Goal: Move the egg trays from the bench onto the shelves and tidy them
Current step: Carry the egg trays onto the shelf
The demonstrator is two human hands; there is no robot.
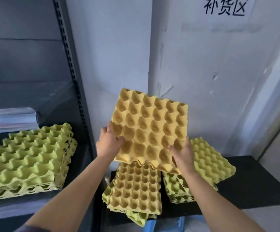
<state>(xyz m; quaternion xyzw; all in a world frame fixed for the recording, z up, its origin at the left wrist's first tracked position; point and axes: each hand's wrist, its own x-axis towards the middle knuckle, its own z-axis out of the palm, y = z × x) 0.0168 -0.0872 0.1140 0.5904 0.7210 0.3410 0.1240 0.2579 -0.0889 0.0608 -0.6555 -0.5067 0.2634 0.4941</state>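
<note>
Shelving, dark metal, left: green tray stack on its shelf. Bench, black top, right: yellow tray pile over green ones, further green trays just beside. Yellow egg tray, tilted, raised above the bench piles. Left hand pinching its left edge; right hand gripping its lower right corner, both arms extended forward.

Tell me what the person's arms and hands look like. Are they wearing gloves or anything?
No gloves. Both the left hand and the right hand are bare, and the forearms are bare too. No rings, watch or bracelet show. Only a sliver of dark sleeve peeks in at the bottom edge by the left arm.
</note>
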